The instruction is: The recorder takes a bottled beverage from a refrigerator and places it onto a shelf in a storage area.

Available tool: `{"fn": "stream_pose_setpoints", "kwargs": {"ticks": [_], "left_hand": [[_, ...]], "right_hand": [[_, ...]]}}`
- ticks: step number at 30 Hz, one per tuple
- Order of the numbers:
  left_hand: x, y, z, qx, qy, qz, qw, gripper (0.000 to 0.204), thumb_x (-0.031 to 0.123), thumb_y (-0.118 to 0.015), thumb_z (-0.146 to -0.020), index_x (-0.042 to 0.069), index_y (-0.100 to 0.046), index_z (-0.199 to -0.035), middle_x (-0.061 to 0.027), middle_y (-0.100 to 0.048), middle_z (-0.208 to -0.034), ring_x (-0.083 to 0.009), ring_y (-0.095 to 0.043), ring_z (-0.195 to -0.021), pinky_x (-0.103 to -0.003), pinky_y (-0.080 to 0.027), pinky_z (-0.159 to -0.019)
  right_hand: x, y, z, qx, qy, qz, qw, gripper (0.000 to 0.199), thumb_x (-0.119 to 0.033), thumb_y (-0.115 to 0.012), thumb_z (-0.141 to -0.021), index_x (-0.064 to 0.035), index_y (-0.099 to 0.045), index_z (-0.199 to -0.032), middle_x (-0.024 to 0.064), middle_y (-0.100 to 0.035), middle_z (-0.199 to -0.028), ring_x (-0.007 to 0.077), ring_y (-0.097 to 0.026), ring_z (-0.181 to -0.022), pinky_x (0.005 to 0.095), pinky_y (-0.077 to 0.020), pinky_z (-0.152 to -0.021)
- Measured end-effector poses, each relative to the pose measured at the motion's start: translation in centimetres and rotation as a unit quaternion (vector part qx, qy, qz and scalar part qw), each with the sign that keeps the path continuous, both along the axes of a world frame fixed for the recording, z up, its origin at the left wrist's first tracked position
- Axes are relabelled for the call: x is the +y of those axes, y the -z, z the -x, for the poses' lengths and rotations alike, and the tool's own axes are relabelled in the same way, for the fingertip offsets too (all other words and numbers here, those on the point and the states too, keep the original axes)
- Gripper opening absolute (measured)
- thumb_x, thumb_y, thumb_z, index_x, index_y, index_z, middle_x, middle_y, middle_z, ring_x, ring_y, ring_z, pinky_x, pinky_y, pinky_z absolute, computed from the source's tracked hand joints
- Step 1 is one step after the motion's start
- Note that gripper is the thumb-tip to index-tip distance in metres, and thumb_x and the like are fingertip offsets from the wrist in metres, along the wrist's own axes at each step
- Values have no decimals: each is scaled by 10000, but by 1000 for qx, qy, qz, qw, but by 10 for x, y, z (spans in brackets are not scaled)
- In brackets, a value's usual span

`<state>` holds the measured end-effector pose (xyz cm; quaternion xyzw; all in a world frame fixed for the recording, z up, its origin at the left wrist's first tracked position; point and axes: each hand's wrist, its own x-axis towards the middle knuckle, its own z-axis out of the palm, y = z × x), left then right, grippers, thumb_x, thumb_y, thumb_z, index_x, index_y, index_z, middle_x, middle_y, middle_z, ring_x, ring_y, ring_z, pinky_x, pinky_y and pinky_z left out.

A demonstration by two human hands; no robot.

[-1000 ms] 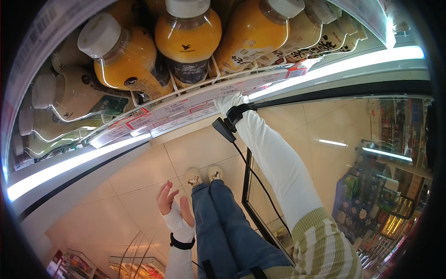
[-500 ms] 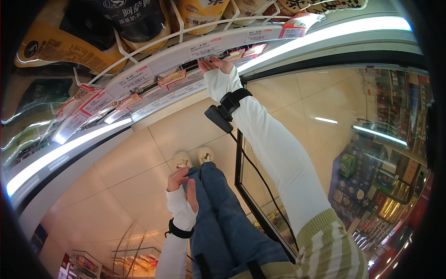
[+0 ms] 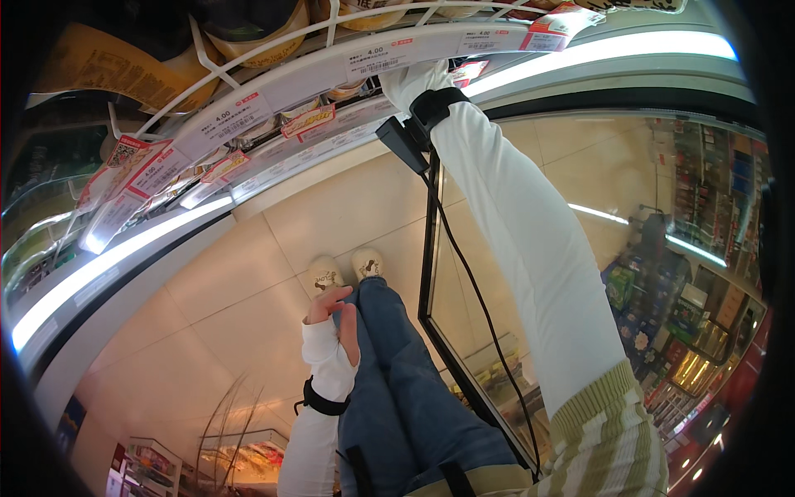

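Farther under the price-label strip point(image 3: 296, 93) than before, the right hand point(image 3: 416, 81) hides its fingers, its grip impossible to tell; lower-shelf packages point(image 3: 351, 89) lie just left. Well nearer, the left hand point(image 3: 334, 316) hangs half-spread, empty.

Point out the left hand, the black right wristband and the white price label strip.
Left hand point(image 3: 328, 336): head view, middle of hand.
Black right wristband point(image 3: 437, 106): head view, strap across wrist.
White price label strip point(image 3: 305, 82): head view, bare stretch between labels.
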<state>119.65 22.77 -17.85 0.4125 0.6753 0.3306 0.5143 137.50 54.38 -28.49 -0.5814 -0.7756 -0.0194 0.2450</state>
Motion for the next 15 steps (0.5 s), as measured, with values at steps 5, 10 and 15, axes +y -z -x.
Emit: {"fn": "stream_pose_setpoints", "kwargs": {"ticks": [5,10,15], "left_hand": [[-11,3,20,17,0,34,999,152,45,-507,-843,52,-535,-992,-50,-561,-948,-148,-503,-812,-266,-394,-761],[-18,6,24,8,-3,57,998,146,36,-505,-842,46,-537,-985,-49,-560,-926,-149,-511,-813,-264,-402,-752],[-18,12,23,7,-3,39,999,143,33,-506,-844,44,-537,-984,-52,-561,-925,-152,-515,-814,-267,-407,-751]], "right_hand": [[5,-44,25,-103,35,144,984,255,-186,-431,-818,-105,-573,-1013,134,-590,-1031,281,-538,-990,413,-402,-823],[22,-45,25,-52,56,160,984,256,-189,-438,-823,-98,-559,-1029,123,-579,-1053,270,-528,-1007,400,-388,-851],[27,-46,23,28,53,173,983,260,-192,-445,-827,-91,-544,-1045,113,-568,-1074,260,-519,-1023,386,-374,-879]]}}
